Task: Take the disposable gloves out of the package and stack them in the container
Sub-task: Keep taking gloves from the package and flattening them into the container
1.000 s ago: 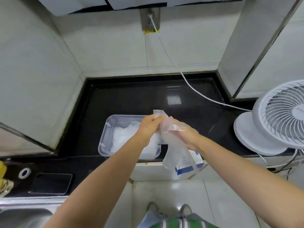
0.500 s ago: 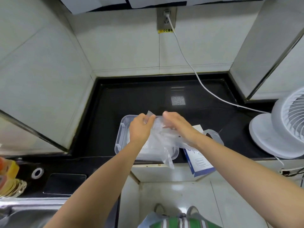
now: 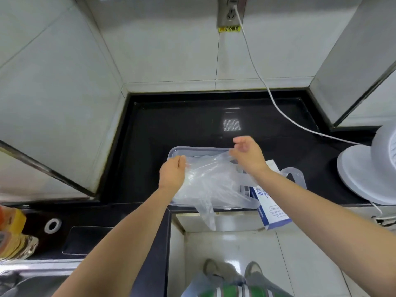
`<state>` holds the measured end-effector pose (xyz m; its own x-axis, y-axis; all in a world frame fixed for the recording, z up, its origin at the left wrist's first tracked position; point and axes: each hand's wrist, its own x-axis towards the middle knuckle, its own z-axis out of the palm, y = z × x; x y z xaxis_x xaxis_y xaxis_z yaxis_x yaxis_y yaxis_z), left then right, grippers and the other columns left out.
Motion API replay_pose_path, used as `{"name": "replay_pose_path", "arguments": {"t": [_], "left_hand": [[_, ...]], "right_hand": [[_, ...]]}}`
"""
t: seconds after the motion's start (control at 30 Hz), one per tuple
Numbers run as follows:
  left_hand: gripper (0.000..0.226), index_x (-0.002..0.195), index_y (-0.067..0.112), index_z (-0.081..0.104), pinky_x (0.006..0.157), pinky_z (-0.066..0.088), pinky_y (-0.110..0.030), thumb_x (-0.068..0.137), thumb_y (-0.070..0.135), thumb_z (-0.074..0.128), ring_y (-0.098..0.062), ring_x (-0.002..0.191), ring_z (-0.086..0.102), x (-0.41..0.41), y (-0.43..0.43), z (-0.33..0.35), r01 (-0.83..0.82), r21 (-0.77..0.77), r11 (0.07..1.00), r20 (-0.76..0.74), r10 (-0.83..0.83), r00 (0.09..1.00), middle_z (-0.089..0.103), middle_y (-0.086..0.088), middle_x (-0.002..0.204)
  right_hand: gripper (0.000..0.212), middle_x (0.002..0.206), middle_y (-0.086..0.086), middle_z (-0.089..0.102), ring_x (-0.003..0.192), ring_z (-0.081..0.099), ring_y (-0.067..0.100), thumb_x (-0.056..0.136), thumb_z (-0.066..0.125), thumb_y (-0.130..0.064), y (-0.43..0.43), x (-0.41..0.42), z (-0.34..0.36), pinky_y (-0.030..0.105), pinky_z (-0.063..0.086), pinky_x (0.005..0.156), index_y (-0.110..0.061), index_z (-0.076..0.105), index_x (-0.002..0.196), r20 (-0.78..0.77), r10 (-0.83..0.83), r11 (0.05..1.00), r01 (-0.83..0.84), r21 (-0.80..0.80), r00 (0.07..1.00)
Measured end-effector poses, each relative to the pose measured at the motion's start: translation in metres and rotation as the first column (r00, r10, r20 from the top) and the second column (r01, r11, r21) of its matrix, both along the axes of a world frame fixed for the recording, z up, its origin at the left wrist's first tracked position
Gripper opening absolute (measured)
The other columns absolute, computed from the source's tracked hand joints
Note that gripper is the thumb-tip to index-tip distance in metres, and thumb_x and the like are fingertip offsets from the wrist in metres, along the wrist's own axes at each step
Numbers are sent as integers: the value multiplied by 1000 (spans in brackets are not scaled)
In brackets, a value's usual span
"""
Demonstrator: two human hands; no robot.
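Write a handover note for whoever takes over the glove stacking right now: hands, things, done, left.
Left hand: pinches the thin clear plastic glove at its left edge.
Right hand: at the glove's right edge; grip unclear.
Glove spreads over the clear rectangular plastic container on the black counter, its finger end hanging past the front edge.
White-and-blue glove package lies right of the container.
Done: this glove is out of the package.
Left: lay it flat inside, then any others in the package.
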<state>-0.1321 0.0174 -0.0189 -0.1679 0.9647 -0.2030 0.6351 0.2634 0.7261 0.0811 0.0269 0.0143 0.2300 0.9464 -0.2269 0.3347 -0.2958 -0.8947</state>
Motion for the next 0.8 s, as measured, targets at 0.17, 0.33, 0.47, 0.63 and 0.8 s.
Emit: {"name": "replay_pose_path", "arguments": {"t": [0.17, 0.33, 0.47, 0.63, 0.8], "left_hand": [[25, 86, 11, 46, 46, 35, -22, 105, 19, 31, -11, 57, 44, 5, 5, -2, 16, 65, 998, -307, 5, 952, 52, -6, 73], [18, 114, 5, 48, 45, 28, -17, 102, 12, 36, -10, 59, 48, 3, 10, -3, 112, 25, 993, -413, -91, 906, 56, -6, 83], [28, 127, 6, 43, 59, 47, -24, 99, 6, 44, -22, 82, 63, 3, 7, -2, 201, 22, 979, -501, -163, 850, 57, -13, 113], [33, 122, 13, 50, 78, 47, -30, 89, 7, 53, -24, 102, 55, 22, 8, 4, 443, 122, 888, -626, -278, 729, 52, -8, 119], [45, 136, 9, 44, 86, 48, -33, 93, 15, 58, -31, 117, 55, 38, 17, -23, 345, -419, 840, -445, -522, 728, 49, -14, 134]], "right_hand": [[19, 100, -9, 58, 89, 55, 7, 85, 61, -10, -5, -39, 14, 19, 45, 80, -21, 67, 99, 306, 147, 829, -286, 480, 941], [40, 124, 5, 57, 107, 60, 22, 93, 63, -16, -7, -60, -28, 30, 49, 90, -20, 52, 131, 418, 554, 831, -514, -214, 720], [61, 145, 10, 43, 129, 46, 29, 93, 64, -22, -7, -61, -57, 35, 40, 106, -25, 36, 147, 445, 693, 720, -502, -480, 568], [66, 135, 12, 42, 122, 48, 29, 92, 63, -21, -5, -64, -66, 38, 44, 101, -20, 31, 150, 424, 759, 649, -528, -547, 494], [64, 137, 11, 41, 116, 55, 29, 93, 61, -20, -4, -65, -71, 35, 46, 96, -19, 31, 150, 332, 788, 604, -542, -585, 519]]}}
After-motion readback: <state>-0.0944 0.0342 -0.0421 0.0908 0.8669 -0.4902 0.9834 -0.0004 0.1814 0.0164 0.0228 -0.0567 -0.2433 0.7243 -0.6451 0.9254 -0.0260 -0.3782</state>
